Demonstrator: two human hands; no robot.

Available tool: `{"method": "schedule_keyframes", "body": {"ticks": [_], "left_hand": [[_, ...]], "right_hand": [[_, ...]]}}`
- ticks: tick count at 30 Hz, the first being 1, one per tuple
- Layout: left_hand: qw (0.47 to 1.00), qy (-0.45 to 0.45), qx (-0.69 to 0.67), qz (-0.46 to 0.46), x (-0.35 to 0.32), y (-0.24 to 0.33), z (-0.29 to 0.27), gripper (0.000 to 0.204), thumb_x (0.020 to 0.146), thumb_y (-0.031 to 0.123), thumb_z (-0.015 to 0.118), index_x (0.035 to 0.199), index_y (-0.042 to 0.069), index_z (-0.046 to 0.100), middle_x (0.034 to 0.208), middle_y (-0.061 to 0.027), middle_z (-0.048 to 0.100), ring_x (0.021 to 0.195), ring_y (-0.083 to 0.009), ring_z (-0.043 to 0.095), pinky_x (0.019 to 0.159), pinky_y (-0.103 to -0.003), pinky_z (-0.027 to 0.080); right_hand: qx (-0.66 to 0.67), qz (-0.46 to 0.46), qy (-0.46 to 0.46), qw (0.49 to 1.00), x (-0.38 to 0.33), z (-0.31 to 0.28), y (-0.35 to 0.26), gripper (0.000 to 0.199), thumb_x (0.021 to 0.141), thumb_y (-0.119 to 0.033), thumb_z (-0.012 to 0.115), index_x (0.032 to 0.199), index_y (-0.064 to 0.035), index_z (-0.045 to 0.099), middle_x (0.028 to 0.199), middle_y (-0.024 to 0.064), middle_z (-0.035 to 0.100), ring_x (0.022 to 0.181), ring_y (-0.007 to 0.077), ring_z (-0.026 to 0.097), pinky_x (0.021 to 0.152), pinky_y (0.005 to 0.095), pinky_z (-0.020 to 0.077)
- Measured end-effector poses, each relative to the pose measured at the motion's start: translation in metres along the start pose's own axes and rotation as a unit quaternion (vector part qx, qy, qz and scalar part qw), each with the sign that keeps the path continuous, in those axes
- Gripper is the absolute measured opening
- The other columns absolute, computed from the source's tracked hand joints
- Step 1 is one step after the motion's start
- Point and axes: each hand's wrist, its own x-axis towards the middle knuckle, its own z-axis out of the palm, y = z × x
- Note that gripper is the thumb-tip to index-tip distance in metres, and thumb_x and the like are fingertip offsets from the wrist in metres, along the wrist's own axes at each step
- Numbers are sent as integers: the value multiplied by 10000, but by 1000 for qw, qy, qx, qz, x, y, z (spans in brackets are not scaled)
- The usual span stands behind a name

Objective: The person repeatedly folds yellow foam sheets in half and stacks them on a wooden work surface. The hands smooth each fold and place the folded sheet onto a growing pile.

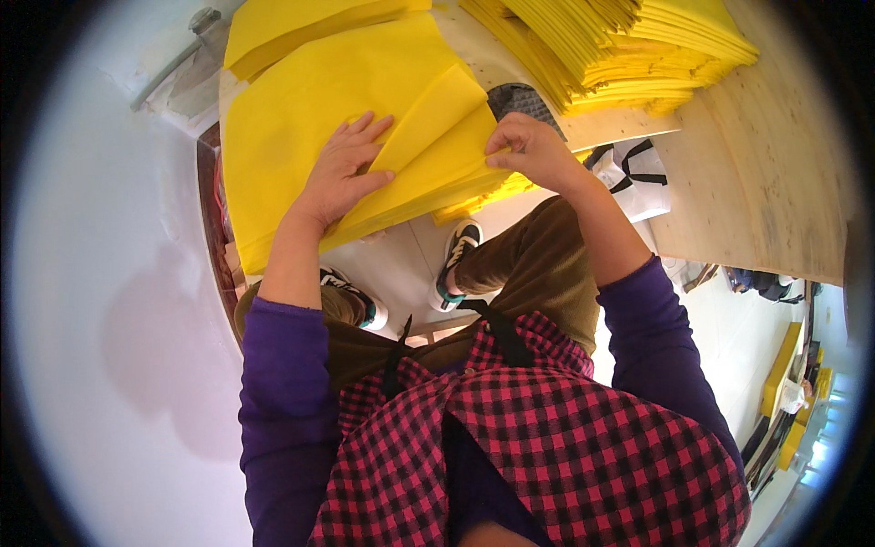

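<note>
A stack of yellow fabric-like sheets (292, 137) lies in front of me on a table. My left hand (351, 169) rests on it, fingers spread, beside a folded-over flap (433, 114) of the top sheet. At the stack's right edge, the thumb and fingers of my right hand (529, 150) are pinched together on the edge of a yellow sheet; how many layers are between them I cannot tell. Just behind my right hand lies a dark grey, textured piece (524, 100), partly hidden.
Further yellow sheets (310, 27) lie at the far left, and tall folded yellow piles (629, 68) at the far right near a wooden panel (747, 173). A white bag with black handles (645, 178) stands below the table. A white wall (128, 273) is on my left.
</note>
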Motion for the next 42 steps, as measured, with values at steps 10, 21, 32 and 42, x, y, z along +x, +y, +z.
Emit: {"method": "schedule_keyframes", "body": {"ticks": [10,21,32,42], "left_hand": [[1000,5,-5,2,1,-1,2,354,798,282,653,1061,46,674,1464,-108,444,1411,-353,291,1163,-468,182],[1000,6,-7,1,0,-1,1,336,800,293,652,1020,40,670,1455,-110,455,1405,-365,295,1161,-475,181],[1000,4,-4,2,0,-2,2,346,803,295,647,1044,47,675,1460,-103,450,1407,-362,293,1163,-474,178],[1000,-4,1,-3,0,-1,0,378,831,322,629,1082,42,670,1465,-103,445,1412,-355,288,1165,-470,171]], "right_hand": [[2,-5,-40,999,11,-11,-2,89,838,-79,677,847,4,648,840,25,546,781,137,534,701,262,432],[-63,-29,-59,996,29,-22,-22,128,860,-108,659,839,13,624,802,34,524,726,130,522,654,267,430],[-112,-33,-63,991,32,-21,-24,174,828,-201,667,900,-45,692,853,121,662,780,265,617,705,355,487],[-117,-58,-25,991,49,-22,-34,200,855,-217,646,895,-23,665,819,140,659,760,282,618,691,374,484]]}}
